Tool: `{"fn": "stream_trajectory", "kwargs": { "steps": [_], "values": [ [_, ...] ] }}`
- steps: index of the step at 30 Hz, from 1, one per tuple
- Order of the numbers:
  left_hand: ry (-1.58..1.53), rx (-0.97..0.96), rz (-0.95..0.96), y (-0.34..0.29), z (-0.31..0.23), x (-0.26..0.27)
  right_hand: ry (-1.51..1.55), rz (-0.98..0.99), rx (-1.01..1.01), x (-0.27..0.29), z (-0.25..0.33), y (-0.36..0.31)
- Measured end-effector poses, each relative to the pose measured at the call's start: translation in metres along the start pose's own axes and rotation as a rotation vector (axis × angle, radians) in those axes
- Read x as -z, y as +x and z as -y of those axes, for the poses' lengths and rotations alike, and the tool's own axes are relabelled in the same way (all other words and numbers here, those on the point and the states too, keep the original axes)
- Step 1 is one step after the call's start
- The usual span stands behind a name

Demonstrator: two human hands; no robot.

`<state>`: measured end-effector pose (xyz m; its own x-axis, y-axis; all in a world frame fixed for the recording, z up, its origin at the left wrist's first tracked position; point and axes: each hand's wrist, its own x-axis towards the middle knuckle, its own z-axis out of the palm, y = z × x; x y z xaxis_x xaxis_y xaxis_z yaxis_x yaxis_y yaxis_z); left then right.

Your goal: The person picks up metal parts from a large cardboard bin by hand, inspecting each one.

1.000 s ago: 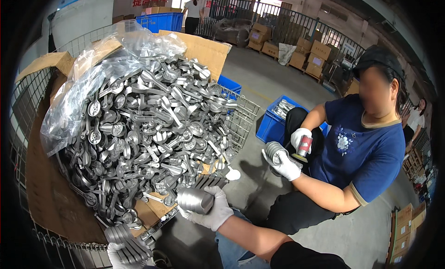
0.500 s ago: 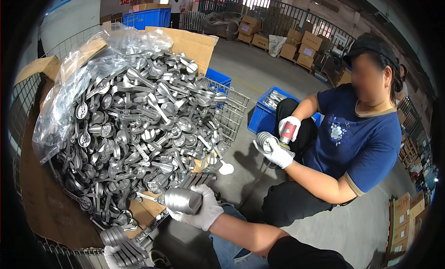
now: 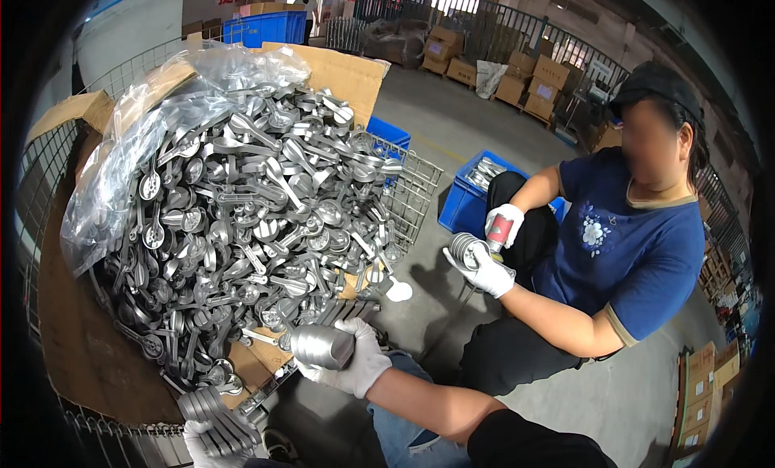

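My right hand, in a white glove, is wrapped round a stack of grey spoon-shaped metal castings, nested with their rounded heads lined up. At the lower left my gloved left hand grips another nested stack of the castings; its fingers are partly hidden. Both hands are at the near edge of a big heap of the same castings. To the right, a co-worker in white gloves has a red power tool in one hand and several castings in the other.
The heap lies in a wire cage lined with cardboard and clear plastic sheet. A blue crate with metal parts stands beside the co-worker. Brown cartons are piled at the back, others at the right.
The view has shifted slightly, moving the scene a little to the right. Both hands keep their stacks, and the co-worker's hands stay at nearly the same place.
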<state>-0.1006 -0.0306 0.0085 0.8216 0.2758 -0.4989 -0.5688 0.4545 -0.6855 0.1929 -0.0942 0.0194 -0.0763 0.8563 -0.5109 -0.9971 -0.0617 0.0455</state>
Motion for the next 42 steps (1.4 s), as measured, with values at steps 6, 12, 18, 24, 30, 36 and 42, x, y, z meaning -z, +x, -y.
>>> {"fn": "stream_trajectory", "kwargs": {
  "steps": [6,12,18,24,30,36,42],
  "values": [
    [-0.321,0.352,0.145,0.002,0.016,0.000,-0.025,-0.026,0.009,-0.003,0.000,-0.003],
    [-0.559,0.605,0.090,0.007,0.015,0.002,0.000,-0.052,0.017,-0.004,-0.002,-0.005],
    [-0.587,0.684,0.109,0.017,-0.008,0.008,-0.008,-0.025,-0.011,-0.004,0.000,-0.005],
    [-0.621,0.706,0.047,0.016,-0.018,0.009,-0.001,-0.023,-0.008,-0.006,-0.001,-0.004],
    [-0.496,0.566,0.008,0.009,-0.002,0.002,0.045,-0.070,-0.025,-0.006,-0.004,-0.004],
    [-0.356,0.407,0.194,0.002,0.011,-0.001,-0.033,-0.120,0.041,-0.012,-0.005,-0.008],
    [0.021,0.125,0.278,-0.006,0.018,0.000,-0.056,-0.161,0.065,-0.008,-0.006,-0.003]
  ]
}}
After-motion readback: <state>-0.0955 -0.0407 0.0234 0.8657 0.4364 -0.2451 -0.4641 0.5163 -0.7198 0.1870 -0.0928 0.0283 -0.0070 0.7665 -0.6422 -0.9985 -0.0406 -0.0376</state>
